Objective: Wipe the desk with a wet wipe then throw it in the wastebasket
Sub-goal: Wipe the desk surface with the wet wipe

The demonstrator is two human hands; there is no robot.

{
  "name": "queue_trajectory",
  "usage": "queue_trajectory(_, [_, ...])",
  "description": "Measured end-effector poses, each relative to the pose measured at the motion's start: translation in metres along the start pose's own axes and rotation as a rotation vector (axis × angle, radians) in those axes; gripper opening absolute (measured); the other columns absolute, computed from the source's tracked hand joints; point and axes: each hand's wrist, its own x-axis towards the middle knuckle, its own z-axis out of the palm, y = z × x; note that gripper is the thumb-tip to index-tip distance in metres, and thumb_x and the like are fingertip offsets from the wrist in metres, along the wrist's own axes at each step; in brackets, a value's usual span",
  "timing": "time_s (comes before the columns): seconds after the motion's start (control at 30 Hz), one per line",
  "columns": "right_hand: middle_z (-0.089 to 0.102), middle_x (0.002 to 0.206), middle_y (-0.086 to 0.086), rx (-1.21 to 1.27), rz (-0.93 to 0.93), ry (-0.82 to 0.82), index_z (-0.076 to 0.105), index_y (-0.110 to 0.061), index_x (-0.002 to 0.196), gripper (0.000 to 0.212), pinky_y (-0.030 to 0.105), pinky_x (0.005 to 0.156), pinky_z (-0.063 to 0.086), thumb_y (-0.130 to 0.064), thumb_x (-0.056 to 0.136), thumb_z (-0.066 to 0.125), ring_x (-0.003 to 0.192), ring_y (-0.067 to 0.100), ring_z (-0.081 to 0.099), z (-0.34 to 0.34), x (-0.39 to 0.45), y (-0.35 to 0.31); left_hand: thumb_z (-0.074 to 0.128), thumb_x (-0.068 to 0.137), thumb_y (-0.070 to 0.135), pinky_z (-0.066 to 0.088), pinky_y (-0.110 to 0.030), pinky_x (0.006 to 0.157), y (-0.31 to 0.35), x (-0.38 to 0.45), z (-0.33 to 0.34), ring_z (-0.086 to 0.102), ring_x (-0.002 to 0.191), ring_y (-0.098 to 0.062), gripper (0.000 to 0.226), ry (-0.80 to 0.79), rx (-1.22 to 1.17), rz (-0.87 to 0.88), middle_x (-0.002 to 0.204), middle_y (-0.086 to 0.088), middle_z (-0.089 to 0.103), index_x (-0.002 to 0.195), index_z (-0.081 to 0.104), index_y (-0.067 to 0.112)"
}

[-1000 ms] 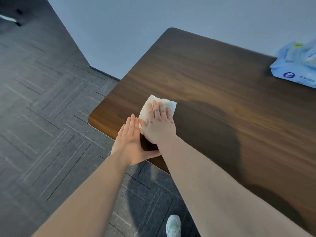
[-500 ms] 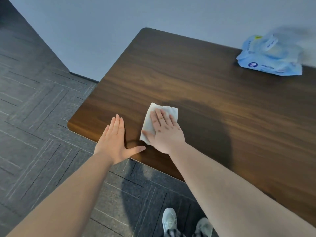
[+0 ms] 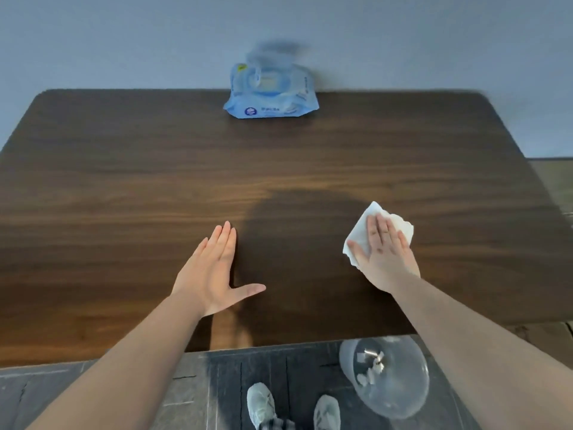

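Observation:
A dark wooden desk (image 3: 124, 187) fills the view. My right hand (image 3: 384, 256) lies flat, fingers spread, pressing a white wet wipe (image 3: 359, 228) onto the desk right of the middle. My left hand (image 3: 214, 271) rests flat and bare on the desk near the front edge, thumb out to the right. On the floor under the desk's front edge, below my right forearm, stands a clear wastebasket (image 3: 390, 383) holding some white scraps.
A blue wet-wipe pack (image 3: 269, 94) lies at the desk's far edge against the grey wall. My two shoes (image 3: 291, 408) stand on the dark carpet tiles beside the wastebasket. The desk's right edge runs near a lighter surface at the far right.
My right hand has slid the wipe from the desk's left corner area toward the right. The view has turned right, bringing the whole desk, the pack and the wastebasket into sight.

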Motion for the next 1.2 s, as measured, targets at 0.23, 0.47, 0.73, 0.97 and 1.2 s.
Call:
queue_trajectory(0.23, [-0.006,0.161,0.002,0.137,0.287,0.072,-0.006,-0.017,0.151,0.078,0.038,0.120,-0.002,-0.064,0.091,0.012,0.147,0.017,-0.008,-0.001,-0.008,0.134,0.015,0.058,0.095,-0.007,-0.038,0.118,0.117,0.056,0.011,-0.018,0.144,-0.014,0.122,-0.047,0.041,0.165,0.157,0.003,-0.019,0.148,-0.015,0.019])
queue_trajectory(0.47, [-0.007,0.161,0.004,0.210,0.464,0.075,-0.006,-0.016,0.151,0.080,0.040,0.120,-0.002,-0.066,0.090,0.011,0.148,0.020,-0.007,0.008,-0.016,0.216,0.018,0.057,0.095,-0.009,-0.042,0.118,0.196,0.086,0.026,-0.021,0.143,-0.012,0.125,-0.043,0.083,0.210,0.157,0.002,-0.020,0.148,-0.015,0.017])
queue_trajectory(0.73, [-0.005,0.161,0.008,0.242,0.575,0.115,-0.004,-0.014,0.151,0.079,0.041,0.120,0.000,-0.064,0.092,0.013,0.148,0.024,-0.004,0.008,-0.016,0.249,0.013,0.056,0.097,-0.013,-0.042,0.117,0.202,0.089,0.027,-0.023,0.142,-0.013,0.125,-0.047,0.094,0.200,0.156,0.002,-0.023,0.147,-0.019,0.017])
queue_trajectory(0.97, [-0.006,0.161,0.009,0.195,0.457,0.071,-0.006,-0.012,0.150,0.078,0.042,0.120,-0.001,-0.061,0.093,0.011,0.148,0.024,-0.006,0.002,-0.010,0.202,0.022,0.056,0.095,-0.009,-0.038,0.117,0.191,0.086,0.025,-0.018,0.144,-0.012,0.128,-0.053,0.044,0.223,0.158,0.001,-0.018,0.149,-0.013,0.014])
queue_trajectory(1.2, [-0.011,0.160,0.007,0.102,0.083,0.063,-0.012,-0.014,0.150,0.075,0.042,0.119,-0.006,-0.060,0.094,0.009,0.147,0.023,-0.011,0.003,0.005,0.057,0.006,0.051,0.098,-0.006,-0.036,0.117,0.091,0.039,0.018,-0.017,0.144,-0.014,0.130,-0.017,0.035,0.062,0.156,-0.001,-0.020,0.148,-0.013,0.013])
